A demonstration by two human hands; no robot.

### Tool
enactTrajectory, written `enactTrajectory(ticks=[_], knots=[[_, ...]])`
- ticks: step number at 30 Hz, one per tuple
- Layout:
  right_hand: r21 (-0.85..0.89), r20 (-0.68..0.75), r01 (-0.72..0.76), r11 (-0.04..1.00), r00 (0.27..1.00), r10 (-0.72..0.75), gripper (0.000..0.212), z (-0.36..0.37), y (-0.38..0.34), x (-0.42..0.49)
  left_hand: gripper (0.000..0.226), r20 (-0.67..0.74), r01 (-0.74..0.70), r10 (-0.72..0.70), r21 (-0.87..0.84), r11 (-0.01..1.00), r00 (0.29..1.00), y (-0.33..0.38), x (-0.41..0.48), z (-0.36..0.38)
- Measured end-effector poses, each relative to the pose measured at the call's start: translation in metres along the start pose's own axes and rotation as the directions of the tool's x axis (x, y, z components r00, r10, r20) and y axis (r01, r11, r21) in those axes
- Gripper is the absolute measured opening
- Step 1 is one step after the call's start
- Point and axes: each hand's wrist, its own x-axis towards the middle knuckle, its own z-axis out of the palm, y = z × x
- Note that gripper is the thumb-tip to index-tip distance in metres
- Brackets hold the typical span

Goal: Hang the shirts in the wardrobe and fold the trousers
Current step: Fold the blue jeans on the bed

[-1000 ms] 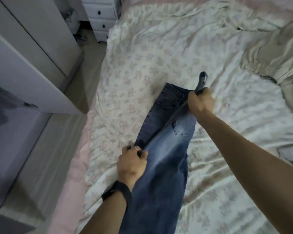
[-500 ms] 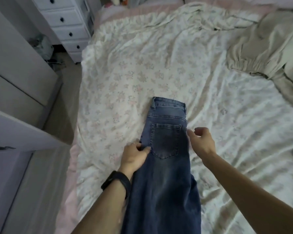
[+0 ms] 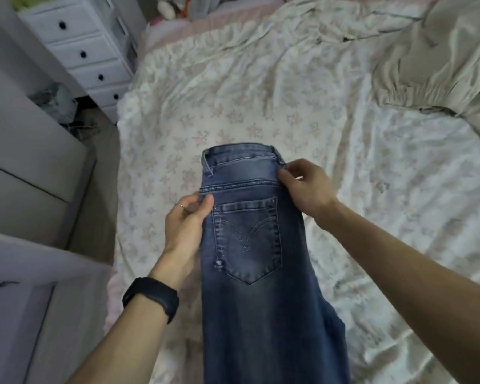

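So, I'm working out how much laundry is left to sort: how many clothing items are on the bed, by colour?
Blue jeans: 1, pinched at the side edges by the left hand and the right hand
Beige garment: 1 heap; I cannot tell whether it is more than one piece
Total: 2

We see a dim room under soft, even light. The bedsheet [image 3: 344,176] is the brightest area, and shadows on it are faint and soft-edged. The wardrobe [image 3: 25,162] at left falls into grey-violet shade. The jeans [image 3: 250,245] show crisp stitching at the centre, while the chest of drawers [image 3: 81,51] leans and softens toward the top-left corner.
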Motion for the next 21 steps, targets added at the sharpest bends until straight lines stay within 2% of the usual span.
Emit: enactTrajectory(ticks=[2, 4, 6, 8, 10, 12, 13, 14, 16, 19, 21], knots=[[-0.162, 0.106, 0.051, 0.985, 0.994, -0.034, 0.019, 0.021, -0.01, 0.003, 0.011, -0.127, -0.005, 0.026, 0.16, 0.987, 0.992, -0.012, 0.014, -0.014], [-0.259, 0.215, -0.045, 0.965, 0.971, 0.103, 0.026, 0.035, 0.0, 0.003, 0.016, -0.151, 0.047, 0.004, 0.328, 0.943, 0.989, -0.027, 0.024, -0.019], [-0.175, 0.202, -0.182, 0.968, 0.955, 0.216, 0.025, 0.03, 0.02, -0.014, 0.019, -0.139, 0.102, -0.052, 0.384, 0.918, 0.989, -0.04, 0.025, -0.016], [-0.033, 0.131, -0.257, 0.966, 0.957, 0.259, 0.02, 0.014, 0.044, -0.05, 0.031, -0.154, 0.082, -0.017, 0.433, 0.898, 0.988, -0.042, 0.008, -0.008], [0.005, 0.062, -0.315, 0.949, 0.947, 0.314, 0.016, -0.009, 0.067, -0.104, 0.051, -0.127, -0.099, 0.215, 0.594, 0.798, 0.968, -0.046, -0.029, 0.0], [-0.009, 0.061, -0.415, 0.91, 0.908, 0.414, 0.022, -0.029, 0.086, -0.161, 0.06, 0.084, -0.38, 0.455, 0.693, 0.613, 0.887, -0.058, -0.071, 0.008], [-0.051, 0.083, -0.459, 0.887, 0.883, 0.462, 0.025, -0.034, 0.095, -0.184, 0.059, 0.201, -0.481, 0.5, 0.699, 0.529, 0.842, -0.068, -0.091, 0.011], [-0.105, 0.106, -0.499, 0.86, 0.854, 0.509, 0.031, -0.035, 0.101, -0.201, 0.058, 0.302, -0.541, 0.494, 0.701, 0.465, 0.815, -0.08, -0.109, 0.015], [-0.133, 0.158, -0.553, 0.822, 0.807, 0.569, 0.047, -0.029, 0.107, -0.216, 0.062, 0.436, -0.559, 0.363, 0.728, 0.396, 0.824, -0.099, -0.138, 0.021], [0.038, 0.227, -0.665, 0.746, 0.733, 0.641, 0.052, -0.016, 0.099, -0.214, 0.065, 0.453, -0.467, 0.127, 0.814, 0.344, 0.882, -0.114, -0.157, 0.021], [0.029, 0.23, -0.638, 0.769, 0.753, 0.616, 0.044, -0.008, 0.096, -0.207, 0.063, 0.44, -0.427, 0.03, 0.849, 0.311, 0.897, -0.117, -0.153, 0.016]])
